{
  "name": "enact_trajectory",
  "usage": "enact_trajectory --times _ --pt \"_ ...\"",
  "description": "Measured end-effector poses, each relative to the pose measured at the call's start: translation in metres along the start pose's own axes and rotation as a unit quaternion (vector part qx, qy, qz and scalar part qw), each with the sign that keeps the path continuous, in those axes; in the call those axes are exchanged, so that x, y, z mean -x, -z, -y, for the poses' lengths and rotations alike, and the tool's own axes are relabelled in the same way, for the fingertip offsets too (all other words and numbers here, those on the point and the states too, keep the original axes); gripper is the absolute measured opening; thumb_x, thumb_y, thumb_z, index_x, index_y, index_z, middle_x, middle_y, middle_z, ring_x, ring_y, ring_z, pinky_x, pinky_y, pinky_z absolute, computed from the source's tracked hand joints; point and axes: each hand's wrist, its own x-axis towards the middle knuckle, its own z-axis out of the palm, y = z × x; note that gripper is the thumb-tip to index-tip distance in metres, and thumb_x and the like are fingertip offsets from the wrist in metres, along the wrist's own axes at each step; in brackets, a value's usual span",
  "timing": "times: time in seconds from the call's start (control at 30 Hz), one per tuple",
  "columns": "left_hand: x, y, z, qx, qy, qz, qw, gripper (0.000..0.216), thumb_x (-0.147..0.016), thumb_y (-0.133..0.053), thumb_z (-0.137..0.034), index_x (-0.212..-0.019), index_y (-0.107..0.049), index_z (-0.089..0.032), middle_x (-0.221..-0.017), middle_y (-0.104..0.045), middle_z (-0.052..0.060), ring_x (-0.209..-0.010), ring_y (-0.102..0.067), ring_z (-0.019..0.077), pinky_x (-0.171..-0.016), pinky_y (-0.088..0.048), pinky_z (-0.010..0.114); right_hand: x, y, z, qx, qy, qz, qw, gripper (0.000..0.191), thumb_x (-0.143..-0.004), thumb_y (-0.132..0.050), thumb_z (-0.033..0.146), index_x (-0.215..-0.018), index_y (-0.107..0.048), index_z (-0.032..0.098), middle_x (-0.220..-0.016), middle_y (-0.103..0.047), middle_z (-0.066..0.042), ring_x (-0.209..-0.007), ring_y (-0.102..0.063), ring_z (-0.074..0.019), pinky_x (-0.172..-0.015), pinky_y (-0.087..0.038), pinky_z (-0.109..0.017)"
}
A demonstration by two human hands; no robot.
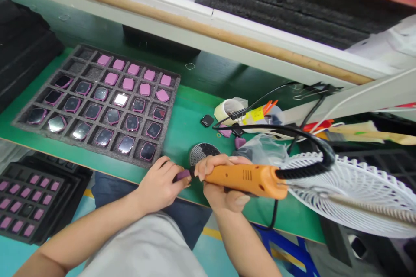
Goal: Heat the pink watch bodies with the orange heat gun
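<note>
My right hand (pixel 215 192) is wrapped around an orange electric screwdriver (pixel 245 177), which lies level with its black cable leaving from the right end. Its tip points left at a small purple watch part (pixel 182 175) pinched in my left hand (pixel 160 186). Whether tip and part touch is hidden by my fingers. Just beyond both hands sits a round metal dish (pixel 203 150) with a perforated surface, holding dark specks. A grey foam tray (pixel 75 67) to the left bears several purple-rimmed watch faces in its front rows and plain purple blocks in the back rows.
A white fan (pixel 351 194) stands close on the right. Behind the hands are a white tape roll (pixel 224 110), a clear plastic bag (pixel 264 149), loose cables and a black square piece (pixel 207 120). Another tray (pixel 29 199) sits low at left. A shelf edge (pixel 182 21) overhangs the back.
</note>
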Motion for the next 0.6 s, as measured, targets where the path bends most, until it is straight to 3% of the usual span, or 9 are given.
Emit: enact_trajectory --times 0.1,0.23,0.33,0.47,0.6 --pt "-0.001 0.001 0.0 -0.006 0.021 0.007 1.0 0.019 -0.109 -0.074 -0.032 -0.124 -0.078 -0.021 -0.112 -0.077 0.008 -0.101 -0.067 0.0247 -0.108 -0.052 0.049 -0.02 0.002 0.001 0.008 0.056 -0.071 0.996 0.055 -0.091 -0.076 0.077 -0.124 -0.065 0.034 -0.076 -0.072 0.006 -0.047 -0.061 -0.0162 -0.044 -0.055 -0.033" --pt "-0.002 0.003 -0.002 -0.001 0.023 0.046 0.999 0.026 -0.109 -0.068 -0.027 -0.131 -0.074 -0.016 -0.137 -0.075 0.013 -0.124 -0.067 0.0306 -0.122 -0.046 0.054 -0.04 0.005 -0.01 0.038 0.102 -0.15 0.983 0.058 -0.09 -0.073 0.08 -0.116 -0.061 0.03 -0.067 -0.068 0.008 -0.039 -0.055 -0.0149 -0.036 -0.049 -0.029" --pt "-0.002 0.002 -0.003 0.001 0.02 0.056 0.998 0.026 -0.106 -0.066 -0.02 -0.13 -0.072 -0.013 -0.137 -0.076 0.013 -0.123 -0.068 0.0302 -0.125 -0.043 0.056 -0.044 0.004 -0.019 0.049 0.093 -0.172 0.98 0.062 -0.087 -0.073 0.083 -0.113 -0.059 0.029 -0.065 -0.067 0.01 -0.036 -0.054 -0.0146 -0.035 -0.049 -0.029" --pt "-0.002 0.001 -0.004 -0.016 0.044 0.052 0.998 0.027 -0.11 -0.069 -0.035 -0.127 -0.073 -0.015 -0.128 -0.077 0.013 -0.115 -0.069 0.0301 -0.12 -0.048 0.054 -0.04 -0.001 -0.024 0.05 0.08 -0.175 0.98 0.062 -0.087 -0.072 0.084 -0.112 -0.058 0.029 -0.065 -0.066 0.01 -0.036 -0.055 -0.0142 -0.035 -0.049 -0.029" --pt "-0.002 0.003 -0.003 -0.005 0.035 0.066 0.997 0.031 -0.11 -0.068 -0.035 -0.132 -0.072 -0.013 -0.142 -0.074 0.015 -0.127 -0.067 0.0327 -0.126 -0.043 0.056 -0.039 -0.003 -0.025 0.05 0.077 -0.163 0.982 0.06 -0.087 -0.075 0.082 -0.112 -0.058 0.03 -0.065 -0.067 0.011 -0.035 -0.054 -0.0139 -0.035 -0.05 -0.029"
